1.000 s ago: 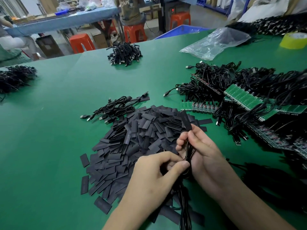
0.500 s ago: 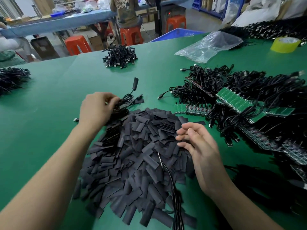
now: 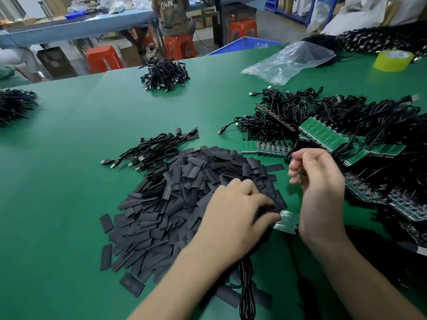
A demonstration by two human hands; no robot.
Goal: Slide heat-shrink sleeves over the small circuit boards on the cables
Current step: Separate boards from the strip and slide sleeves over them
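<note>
A heap of flat black heat-shrink sleeves (image 3: 184, 192) covers the middle of the green table. My left hand (image 3: 238, 211) rests on its near right edge, fingers curled, thumb and fingers pinching the end of a black cable (image 3: 246, 287) that runs toward me. The cable's small green circuit board (image 3: 286, 221) sticks out just right of my thumb. My right hand (image 3: 316, 181) hovers above and right of the board, blurred, fingers loosely curled with nothing visible in them.
Sleeved cables (image 3: 152, 148) lie behind the heap on the left. Tangled black cables with green board strips (image 3: 323, 135) fill the right side. Farther off are cable bundles (image 3: 165, 75), a clear plastic bag (image 3: 288, 61) and a yellow tape roll (image 3: 392, 60).
My left hand came back from the sleeved cables at the upper left to the near right of the heap and took the cable by its board. My right hand lifted slightly to the right.
</note>
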